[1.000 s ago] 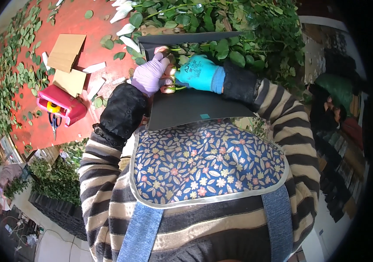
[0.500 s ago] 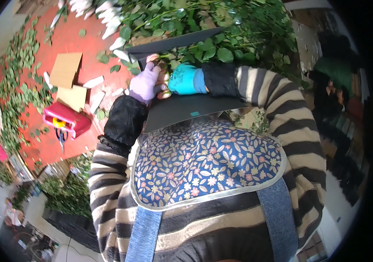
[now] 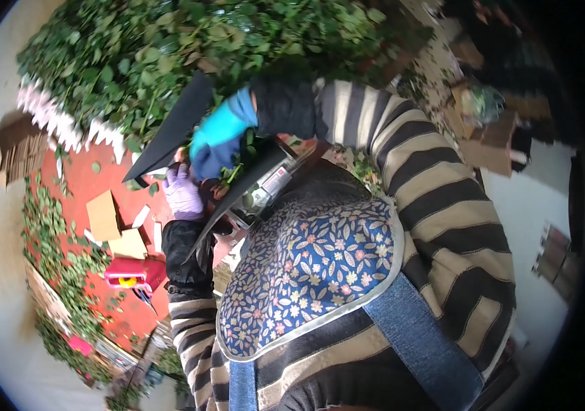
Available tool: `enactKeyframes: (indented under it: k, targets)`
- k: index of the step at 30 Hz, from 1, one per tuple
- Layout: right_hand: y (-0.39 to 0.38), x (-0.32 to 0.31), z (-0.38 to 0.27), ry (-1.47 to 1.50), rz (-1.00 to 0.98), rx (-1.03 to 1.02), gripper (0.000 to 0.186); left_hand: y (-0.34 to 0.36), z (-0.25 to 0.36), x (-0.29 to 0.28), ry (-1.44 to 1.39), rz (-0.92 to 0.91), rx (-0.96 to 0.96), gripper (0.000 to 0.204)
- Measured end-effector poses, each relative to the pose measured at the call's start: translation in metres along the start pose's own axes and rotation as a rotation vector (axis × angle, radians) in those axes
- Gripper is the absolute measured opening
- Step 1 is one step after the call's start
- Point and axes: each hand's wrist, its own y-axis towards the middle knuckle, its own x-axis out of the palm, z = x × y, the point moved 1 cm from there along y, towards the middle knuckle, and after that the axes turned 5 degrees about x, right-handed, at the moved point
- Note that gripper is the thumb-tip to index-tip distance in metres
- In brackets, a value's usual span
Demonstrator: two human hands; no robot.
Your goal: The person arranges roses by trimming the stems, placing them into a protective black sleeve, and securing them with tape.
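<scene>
My left hand [image 3: 183, 193], in a lavender glove, is curled against a small bunch of pale pink roses [image 3: 181, 155]. Beside it, my right hand [image 3: 220, 145], in a teal and dark blue glove, bends down over the same bunch; its fingertips are partly hidden. Green leaves and a stem [image 3: 233, 172] show just under the right palm. One dark stiff sheet [image 3: 176, 130] stands tilted on the far side of my hands. A second dark panel [image 3: 237, 188] slants between my hands and my flowered apron [image 3: 320, 267].
A large heap of leafy stems [image 3: 148, 61] covers the far side, with white-wrapped flower heads [image 3: 53, 113] along its left edge. On the red table [image 3: 80, 219] lie cardboard pieces [image 3: 104, 216], a pink container [image 3: 135, 274], scissors [image 3: 143, 296] and scattered leaves. Cardboard boxes [image 3: 487, 144] stand at right.
My view has turned, so the table and leaf heap sit differently. Both hands have shifted left and lower in the picture. The dark sheets are now steeply tilted, and the right glove's dark palm shows.
</scene>
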Motion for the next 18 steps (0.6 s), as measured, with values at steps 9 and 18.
enactKeyframes:
  k: [9,18]
  targets:
    - [-0.251,0.05,0.108,0.858,1.122,-1.442,0.043,0.017,-0.031,0.027,-0.001,-0.041,0.175,0.074]
    - [-0.069,0.262,0.367,1.585,1.675,-0.204,0.04,-0.031,-0.152,0.075,-0.671,-0.012,-0.1,0.038]
